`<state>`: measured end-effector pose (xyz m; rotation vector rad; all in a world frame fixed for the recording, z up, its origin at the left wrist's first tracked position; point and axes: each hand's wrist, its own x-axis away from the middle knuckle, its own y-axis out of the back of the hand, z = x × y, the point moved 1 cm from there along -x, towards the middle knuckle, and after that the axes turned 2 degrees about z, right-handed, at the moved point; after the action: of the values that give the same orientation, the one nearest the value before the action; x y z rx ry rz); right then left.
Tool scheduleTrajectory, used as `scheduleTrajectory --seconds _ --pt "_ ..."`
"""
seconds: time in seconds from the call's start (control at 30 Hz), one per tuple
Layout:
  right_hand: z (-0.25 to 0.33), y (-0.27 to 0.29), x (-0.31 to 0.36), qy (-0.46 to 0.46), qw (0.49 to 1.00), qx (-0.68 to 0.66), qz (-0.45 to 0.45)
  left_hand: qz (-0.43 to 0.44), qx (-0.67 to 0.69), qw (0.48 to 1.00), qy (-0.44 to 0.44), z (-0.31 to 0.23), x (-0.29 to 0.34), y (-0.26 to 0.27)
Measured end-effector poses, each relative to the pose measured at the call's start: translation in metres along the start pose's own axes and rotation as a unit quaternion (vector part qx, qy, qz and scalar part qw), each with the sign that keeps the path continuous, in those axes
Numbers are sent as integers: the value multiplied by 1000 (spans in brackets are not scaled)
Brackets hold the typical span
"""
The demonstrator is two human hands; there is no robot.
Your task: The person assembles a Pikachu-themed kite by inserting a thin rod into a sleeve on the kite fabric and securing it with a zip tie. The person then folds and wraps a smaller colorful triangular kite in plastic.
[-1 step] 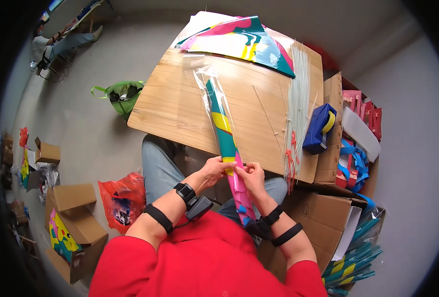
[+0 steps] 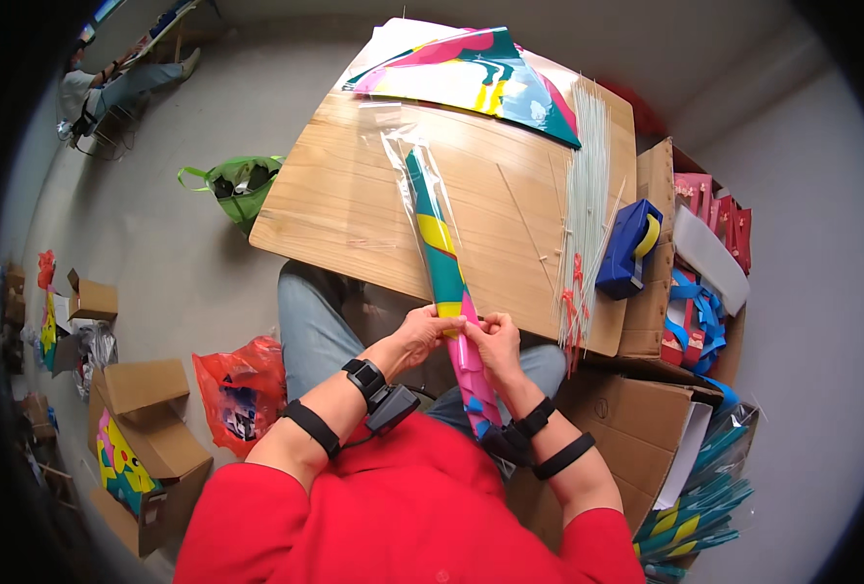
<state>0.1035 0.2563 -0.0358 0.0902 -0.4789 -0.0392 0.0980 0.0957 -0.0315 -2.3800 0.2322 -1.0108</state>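
A tightly rolled glossy sheet (image 2: 439, 234) in teal, yellow and pink lies slantwise from the tabletop down over my lap. Its far end is inside a clear plastic sleeve (image 2: 401, 146). My left hand (image 2: 422, 334) is closed round the roll just off the table's near edge, thumb lying across it. Against the roll's right side, my right hand (image 2: 496, 344) is closed in a pinch, fingertips close to the left thumb. Whether it grips the sleeve's film or the roll itself is hard to see. Below the hands, the pink part (image 2: 471, 375) of the roll shows layered edges.
On the wooden table (image 2: 325, 185) lie a flat printed sheet (image 2: 490, 83), a bundle of thin white rods (image 2: 588, 185) and a blue tape dispenser (image 2: 628, 248). Cardboard boxes (image 2: 612, 443) stand at right, one with similar rolls (image 2: 690, 526). Bags and boxes sit at left; another person (image 2: 86, 92) sits far left.
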Motion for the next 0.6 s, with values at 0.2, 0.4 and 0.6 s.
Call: scheduleTrajectory --seconds 0.2,0.4,0.6 --pt "4 3 1 -22 998 54 33 -59 24 998 -23 4 1 1" --pt "21 98 89 -87 989 34 112 -61 19 997 -43 4 -4 12" --pt "-11 135 220 -113 970 -2 214 -37 24 998 -40 -6 -5 9"
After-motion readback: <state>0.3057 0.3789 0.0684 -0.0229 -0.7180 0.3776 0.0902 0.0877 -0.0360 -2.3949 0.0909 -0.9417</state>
